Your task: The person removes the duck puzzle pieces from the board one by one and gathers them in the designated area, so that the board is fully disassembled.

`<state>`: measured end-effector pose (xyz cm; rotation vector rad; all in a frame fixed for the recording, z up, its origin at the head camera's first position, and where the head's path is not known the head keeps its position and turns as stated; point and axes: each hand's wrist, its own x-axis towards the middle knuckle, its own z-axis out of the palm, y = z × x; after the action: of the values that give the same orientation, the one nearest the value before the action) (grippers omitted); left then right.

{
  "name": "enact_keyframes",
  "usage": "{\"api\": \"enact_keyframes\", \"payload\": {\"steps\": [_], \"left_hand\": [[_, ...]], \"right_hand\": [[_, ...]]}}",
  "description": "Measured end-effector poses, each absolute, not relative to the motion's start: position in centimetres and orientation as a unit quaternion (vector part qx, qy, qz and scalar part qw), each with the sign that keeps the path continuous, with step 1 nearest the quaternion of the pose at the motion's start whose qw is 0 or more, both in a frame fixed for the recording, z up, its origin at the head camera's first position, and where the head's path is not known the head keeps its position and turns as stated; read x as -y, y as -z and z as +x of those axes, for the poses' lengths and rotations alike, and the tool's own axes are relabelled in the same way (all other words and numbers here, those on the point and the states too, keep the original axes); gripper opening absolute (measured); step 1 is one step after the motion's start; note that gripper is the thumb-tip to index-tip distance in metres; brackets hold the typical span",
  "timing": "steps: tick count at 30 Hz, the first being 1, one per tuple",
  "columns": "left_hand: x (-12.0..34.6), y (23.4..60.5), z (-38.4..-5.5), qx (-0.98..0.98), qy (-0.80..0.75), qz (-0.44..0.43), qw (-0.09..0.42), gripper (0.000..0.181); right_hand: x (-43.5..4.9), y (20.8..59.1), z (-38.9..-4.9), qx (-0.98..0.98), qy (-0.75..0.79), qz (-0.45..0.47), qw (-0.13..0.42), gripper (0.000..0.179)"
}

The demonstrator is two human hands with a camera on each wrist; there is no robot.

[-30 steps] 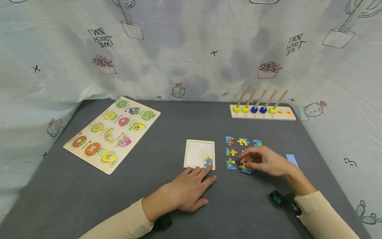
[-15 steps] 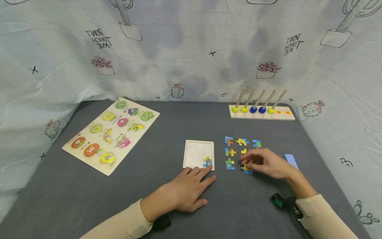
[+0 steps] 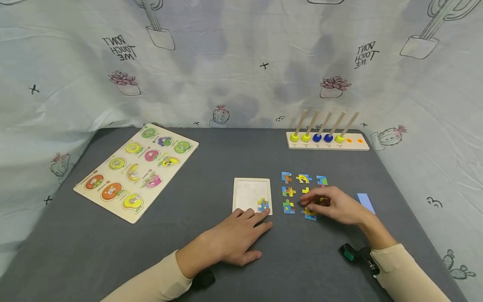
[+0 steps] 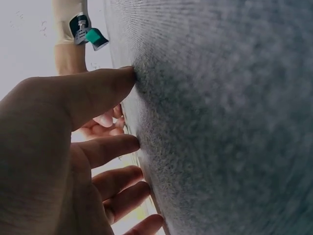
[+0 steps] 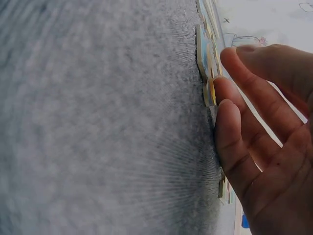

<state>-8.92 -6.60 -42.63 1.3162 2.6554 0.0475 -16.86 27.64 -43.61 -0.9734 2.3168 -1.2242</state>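
Note:
A square wooden puzzle tray [image 3: 247,191] lies in the middle of the table in the head view. In its near right corner sit joined puzzle pieces [image 3: 263,203], blue and yellow. My left hand [image 3: 240,235] rests flat, fingertips on the tray's near edge. Over the loose pieces hovers my right hand [image 3: 336,204], fingers loosely bent. Its fingertips are at a blue and yellow jigsaw piece [image 3: 310,217], which lies on the table, seen edge-on as a piece [image 5: 201,54] in the right wrist view. My right thumb [image 5: 269,56] stands above the piece, off it.
Other loose pieces lie in rows, such as a yellow arch piece [image 3: 303,179]; some are partly hidden by the right hand. A fruit puzzle board [image 3: 136,172] is at left, a peg counting board [image 3: 328,144] at back right. A blue strip [image 3: 365,203] lies right of the hand.
The jigsaw piece by my right fingers has slid slightly right and nearer, away from its row. My left hand stays on the tray edge. The head view has turned slightly.

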Motion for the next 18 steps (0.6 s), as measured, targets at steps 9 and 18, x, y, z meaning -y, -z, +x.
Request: {"api": "enact_keyframes", "payload": {"steps": [9,18], "left_hand": [[6.69,42.57,-9.08,-0.893,-0.02,0.438,0.098,0.071],[6.79,42.58,-9.05,-0.893,-0.019,0.439,0.098,0.071]], "right_hand": [[-27.61,43.79,-16.56,-0.843,0.378,-0.347,0.162,0.029],[-27.4,43.83,-16.28,-0.84,0.377,-0.358,0.156,0.027]]}}
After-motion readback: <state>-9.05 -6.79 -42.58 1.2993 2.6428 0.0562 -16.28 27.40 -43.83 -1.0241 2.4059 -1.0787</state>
